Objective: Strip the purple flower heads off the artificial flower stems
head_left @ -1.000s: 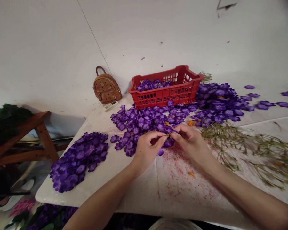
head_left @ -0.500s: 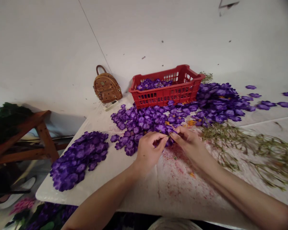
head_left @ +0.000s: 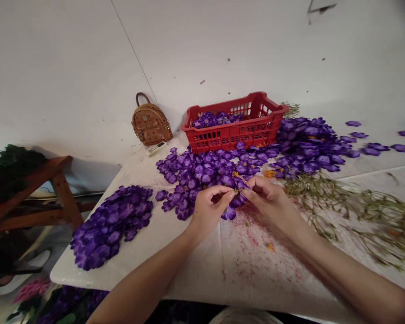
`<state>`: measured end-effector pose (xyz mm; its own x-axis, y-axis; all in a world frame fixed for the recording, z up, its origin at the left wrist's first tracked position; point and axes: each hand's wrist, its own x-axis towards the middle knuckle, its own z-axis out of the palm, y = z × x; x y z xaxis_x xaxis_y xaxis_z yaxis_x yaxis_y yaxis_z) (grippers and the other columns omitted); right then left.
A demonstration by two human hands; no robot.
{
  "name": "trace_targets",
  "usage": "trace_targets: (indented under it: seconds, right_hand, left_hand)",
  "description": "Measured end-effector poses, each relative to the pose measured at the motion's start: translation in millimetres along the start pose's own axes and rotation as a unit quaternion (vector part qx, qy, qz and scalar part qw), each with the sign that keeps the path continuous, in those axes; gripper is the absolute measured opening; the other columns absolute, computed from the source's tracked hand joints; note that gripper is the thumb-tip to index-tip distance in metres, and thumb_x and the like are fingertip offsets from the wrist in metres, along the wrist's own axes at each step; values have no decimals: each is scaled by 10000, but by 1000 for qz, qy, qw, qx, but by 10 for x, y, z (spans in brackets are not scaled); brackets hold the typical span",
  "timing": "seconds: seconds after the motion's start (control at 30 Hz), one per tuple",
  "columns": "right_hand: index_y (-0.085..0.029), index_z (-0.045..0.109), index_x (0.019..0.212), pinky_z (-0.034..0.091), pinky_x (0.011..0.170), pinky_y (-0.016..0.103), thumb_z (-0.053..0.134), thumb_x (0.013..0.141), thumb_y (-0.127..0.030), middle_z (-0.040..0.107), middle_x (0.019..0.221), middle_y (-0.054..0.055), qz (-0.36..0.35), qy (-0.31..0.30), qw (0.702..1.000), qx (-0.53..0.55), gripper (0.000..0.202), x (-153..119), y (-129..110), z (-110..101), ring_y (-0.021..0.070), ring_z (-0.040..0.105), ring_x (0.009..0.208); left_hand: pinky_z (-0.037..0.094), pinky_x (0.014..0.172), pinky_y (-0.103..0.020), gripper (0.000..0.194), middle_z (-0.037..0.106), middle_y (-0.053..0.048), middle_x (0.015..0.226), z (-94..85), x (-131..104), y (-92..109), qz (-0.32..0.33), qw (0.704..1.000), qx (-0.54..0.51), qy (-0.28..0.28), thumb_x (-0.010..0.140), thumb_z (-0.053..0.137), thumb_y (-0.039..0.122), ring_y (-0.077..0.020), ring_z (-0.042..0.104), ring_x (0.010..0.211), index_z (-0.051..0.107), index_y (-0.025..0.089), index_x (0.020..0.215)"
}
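Over the middle of the table, my left hand (head_left: pixel 209 208) pinches a thin green stem between thumb and forefinger. Close on its right, my right hand (head_left: pixel 268 195) is closed on a purple artificial flower (head_left: pixel 241 185) at the other end of that small piece. Purple petals show between and below the two hands; the exact joint is hidden by my fingertips. Just behind the hands spreads a heap of loose purple petals (head_left: pixel 202 171), with a few orange flower centres (head_left: pixel 270 173) at its right side.
A red plastic crate (head_left: pixel 236 135) holding purple flowers stands at the back. Left are a petal pile (head_left: pixel 111 227), a remote control (head_left: pixel 157 148) and a brown backpack (head_left: pixel 151 122). Bare green stems (head_left: pixel 367 211) lie right, below another petal heap (head_left: pixel 307 144). A wooden frame (head_left: pixel 62 193) stands beyond the table.
A purple petal now hangs lower between my hands, beside the left fingers. My hands have shifted only slightly; everything else stays in place.
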<state>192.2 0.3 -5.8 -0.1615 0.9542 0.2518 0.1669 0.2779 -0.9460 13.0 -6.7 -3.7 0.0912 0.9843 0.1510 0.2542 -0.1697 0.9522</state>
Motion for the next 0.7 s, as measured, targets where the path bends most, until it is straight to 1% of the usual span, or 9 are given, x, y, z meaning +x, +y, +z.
trace_targets:
  seconds: [0.13, 0.27, 0.47, 0.6, 0.7]
  right_hand:
    - [-236, 520, 714, 312, 579, 321, 602, 915, -388, 459, 653, -25, 3, 17, 1000, 6, 265, -5, 6, 9, 156, 408, 608]
    - [-238, 515, 691, 305, 571, 325, 599, 897, -375, 460, 642, -21, -6, 18, 1000, -4, 261, 0, -19, 18, 159, 416, 598]
    - [-235, 511, 689, 316, 576, 326, 574, 895, -375, 460, 645, -17, -4, 20, 999, -27, 257, -7, -50, 32, 161, 428, 600]
    - [-233, 505, 718, 327, 588, 321, 557, 897, -386, 462, 658, -21, 5, 17, 999, -48, 241, -19, -24, 40, 160, 440, 610]
    - [-233, 494, 745, 332, 595, 315, 550, 897, -391, 457, 666, -28, 15, -3, 998, -54, 226, -18, -10, 38, 157, 436, 615]
  left_hand:
    - [440, 556, -238, 217, 662, 0, 660, 5, 10, -11, -10, 1000, -23, -7, 866, 669, 371, -113, 542, 582, 767, 178, 863]
    - [442, 561, -237, 220, 679, -6, 680, 20, 11, -24, -7, 999, -35, -5, 861, 676, 373, -111, 548, 588, 768, 175, 876]
    - [481, 590, -246, 202, 735, -32, 756, 22, 0, -22, 11, 1000, -1, 2, 873, 679, 352, -142, 628, 658, 784, 181, 895]
    - [479, 597, -244, 181, 755, -33, 794, 15, -13, -21, 22, 999, 25, 12, 889, 678, 321, -134, 624, 649, 787, 176, 888]
    - [481, 607, -246, 163, 763, -35, 812, 14, -15, -38, 45, 998, 35, 20, 895, 681, 297, -133, 625, 658, 789, 176, 884]
